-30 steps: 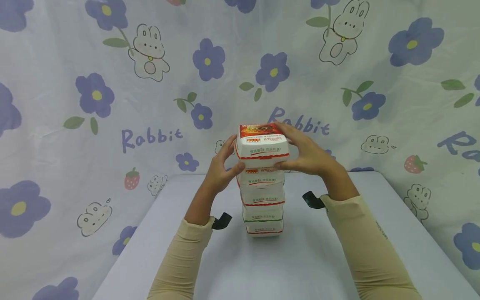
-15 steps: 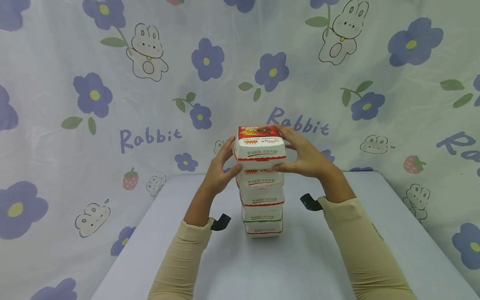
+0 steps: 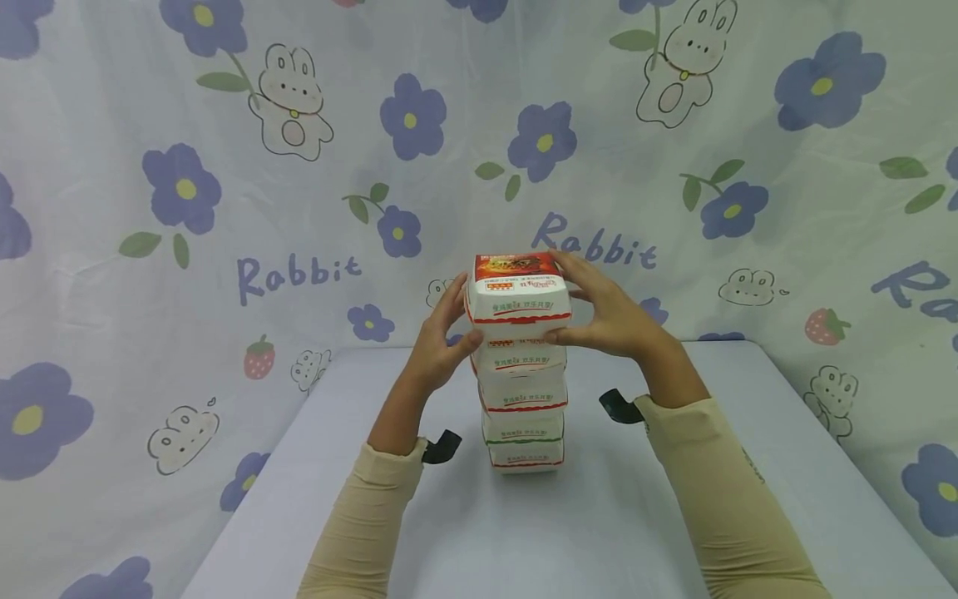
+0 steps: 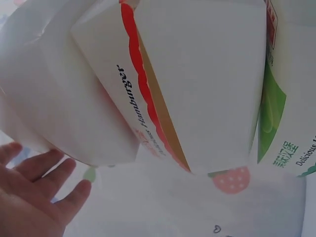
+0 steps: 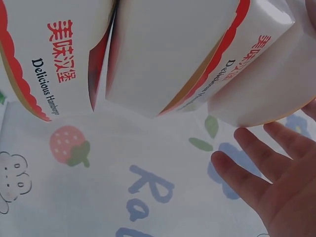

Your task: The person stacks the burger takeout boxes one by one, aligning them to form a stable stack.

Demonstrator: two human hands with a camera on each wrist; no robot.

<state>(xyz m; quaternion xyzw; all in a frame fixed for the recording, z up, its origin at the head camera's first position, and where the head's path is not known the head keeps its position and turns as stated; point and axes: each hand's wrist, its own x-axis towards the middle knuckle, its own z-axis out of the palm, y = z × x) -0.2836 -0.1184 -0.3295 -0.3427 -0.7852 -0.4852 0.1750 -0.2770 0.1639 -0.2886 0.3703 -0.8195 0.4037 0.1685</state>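
A white hamburger box (image 3: pixel 520 305) with a red picture on its lid sits at the top of a stack of similar boxes (image 3: pixel 524 391). My left hand (image 3: pixel 437 345) holds its left side, thumb at the lower front and fingers along the side. On the opposite side my right hand (image 3: pixel 609 320) grips it, a finger over the top corner and the thumb low in front. In both wrist views the fingers (image 4: pixel 69 173) reach to the uppermost box. Below, the boxes are slightly offset from one another; one has a green trim, others red. The box's back is hidden.
The stack stands on a white table (image 3: pixel 636 516). Behind it hangs a pale curtain (image 3: pixel 464 191) printed with rabbits, blue flowers and strawberries. Black wrist pieces (image 3: pixel 441 448) stick out at the beige cuffs, near the stack's sides.
The top box has shifted slightly left and down, with both hands following it, mostly in the first half second. The boxes below have barely moved.
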